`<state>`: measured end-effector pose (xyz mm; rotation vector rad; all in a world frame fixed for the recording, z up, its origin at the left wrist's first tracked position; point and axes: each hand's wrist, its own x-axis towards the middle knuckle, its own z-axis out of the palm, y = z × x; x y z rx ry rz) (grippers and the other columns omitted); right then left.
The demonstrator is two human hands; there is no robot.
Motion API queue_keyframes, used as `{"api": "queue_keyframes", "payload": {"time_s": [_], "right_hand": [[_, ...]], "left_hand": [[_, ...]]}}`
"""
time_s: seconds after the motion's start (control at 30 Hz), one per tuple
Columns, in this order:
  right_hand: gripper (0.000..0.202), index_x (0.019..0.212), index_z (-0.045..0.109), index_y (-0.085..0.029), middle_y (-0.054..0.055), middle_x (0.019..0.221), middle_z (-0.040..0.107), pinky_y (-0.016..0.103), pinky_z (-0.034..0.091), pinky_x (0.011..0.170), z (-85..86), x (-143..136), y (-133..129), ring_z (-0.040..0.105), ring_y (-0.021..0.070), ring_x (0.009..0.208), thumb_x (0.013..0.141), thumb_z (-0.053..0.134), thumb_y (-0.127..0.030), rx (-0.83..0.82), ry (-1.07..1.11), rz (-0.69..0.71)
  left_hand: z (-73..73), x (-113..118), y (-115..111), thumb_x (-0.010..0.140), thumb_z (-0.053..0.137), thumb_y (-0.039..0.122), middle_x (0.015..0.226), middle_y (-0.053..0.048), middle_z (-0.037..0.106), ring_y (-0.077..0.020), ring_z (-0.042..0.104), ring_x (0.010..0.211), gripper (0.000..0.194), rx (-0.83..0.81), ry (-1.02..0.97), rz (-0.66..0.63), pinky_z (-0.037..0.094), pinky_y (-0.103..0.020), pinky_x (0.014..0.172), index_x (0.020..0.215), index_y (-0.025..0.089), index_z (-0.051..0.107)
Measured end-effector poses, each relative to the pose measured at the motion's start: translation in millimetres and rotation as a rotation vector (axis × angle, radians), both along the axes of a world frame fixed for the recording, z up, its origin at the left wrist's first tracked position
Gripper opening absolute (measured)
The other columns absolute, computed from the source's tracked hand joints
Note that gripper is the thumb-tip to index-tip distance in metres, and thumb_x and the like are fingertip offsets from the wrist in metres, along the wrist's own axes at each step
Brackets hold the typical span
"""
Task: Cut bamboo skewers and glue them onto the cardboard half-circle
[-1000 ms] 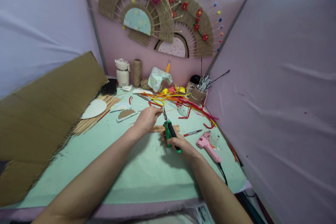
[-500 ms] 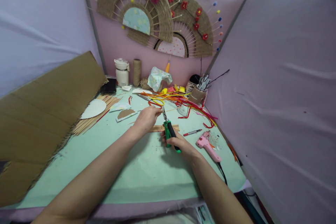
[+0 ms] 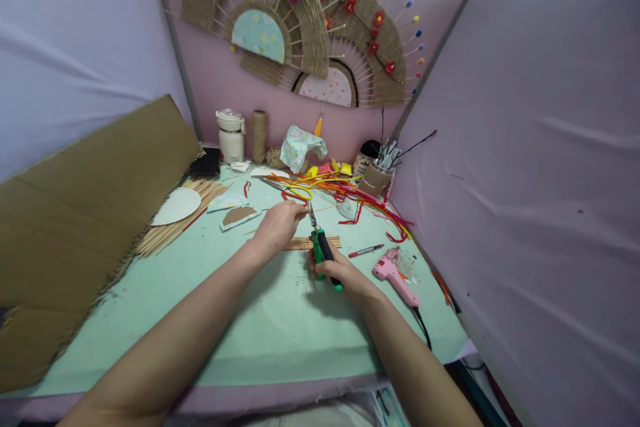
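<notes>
My right hand is wrapped round the green and black handles of a pair of pliers, their metal jaws pointing away from me. Close to those jaws, my left hand pinches a thin wooden stick that reaches out to the right past the tool. Whether the jaws touch the stick is too small to tell. Beneath and between both hands lies a row of short cut sticks, partly covered by the hands. A larger bundle of long sticks rests to the left.
A pink glue gun and a marker lie on the right. Coloured pipe cleaners spread behind the hands. Large cardboard leans over the left side. A white bottle and twine spool stand at the back.
The whole view has shifted very slightly. Both hands keep their grips on the stick and the pliers, with no clear movement between them.
</notes>
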<state>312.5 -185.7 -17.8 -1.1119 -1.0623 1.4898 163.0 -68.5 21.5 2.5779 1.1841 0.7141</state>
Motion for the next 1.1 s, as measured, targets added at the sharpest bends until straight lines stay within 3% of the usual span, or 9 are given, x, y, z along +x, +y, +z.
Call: {"api": "queue_keyframes", "payload": {"time_s": [0.27,0.43,0.77,0.97,1.1], "right_hand": [[0.035,0.1,0.055,-0.025,-0.002,0.084,0.057,0.029,0.039,0.064,1.7,0.5,-1.9,0.053,0.0147,0.068,0.066,0.062,-0.02,0.023,-0.08,0.011],[0.046,0.105,0.051,-0.024,-0.003,0.08,0.055,0.027,0.038,0.054,-7.8,0.0,2.0,0.05,0.0128,0.059,0.061,0.062,-0.019,-0.04,0.038,0.032],[0.039,0.09,0.047,-0.024,-0.008,0.059,0.044,0.019,0.031,0.041,-9.1,-11.5,3.3,0.039,0.0088,0.048,0.054,0.061,-0.019,-0.212,0.19,0.011],[0.03,0.081,0.043,-0.023,-0.011,0.053,0.037,0.017,0.017,0.037,-7.1,-3.2,5.0,0.027,0.0048,0.041,0.056,0.058,-0.016,-0.186,0.124,-0.131],[0.039,0.095,0.047,-0.024,-0.008,0.066,0.047,0.02,0.032,0.045,-5.5,4.8,8.9,0.038,0.0071,0.049,0.059,0.061,-0.019,-0.104,0.214,-0.187]], "left_hand": [[-2.7,0.7,0.5,0.088,0.053,0.018,0.088,-0.008,0.071,-0.0207,0.065,0.092,0.021,-0.011,-0.013,-0.011,0.047,-0.029,0.084,0.088,0.02,0.074],[-5.2,1.6,0.6,0.089,0.05,0.019,0.089,-0.008,0.071,-0.0207,0.065,0.091,0.024,-0.019,0.038,-0.014,0.047,-0.028,0.081,0.087,0.02,0.074],[-18.1,0.5,3.1,0.085,0.051,0.022,0.076,-0.009,0.07,-0.0214,0.066,0.08,0.023,-0.055,0.082,0.001,0.045,-0.027,0.073,0.077,0.019,0.072],[-17.2,-2.5,6.5,0.085,0.051,0.019,0.085,-0.012,0.073,-0.0236,0.067,0.084,0.022,-0.056,0.119,-0.001,0.045,-0.029,0.073,0.08,0.017,0.072],[-12.5,-4.0,8.6,0.088,0.05,0.022,0.09,-0.011,0.073,-0.0238,0.067,0.088,0.024,-0.07,0.12,0.012,0.045,-0.029,0.074,0.086,0.017,0.073]]}}
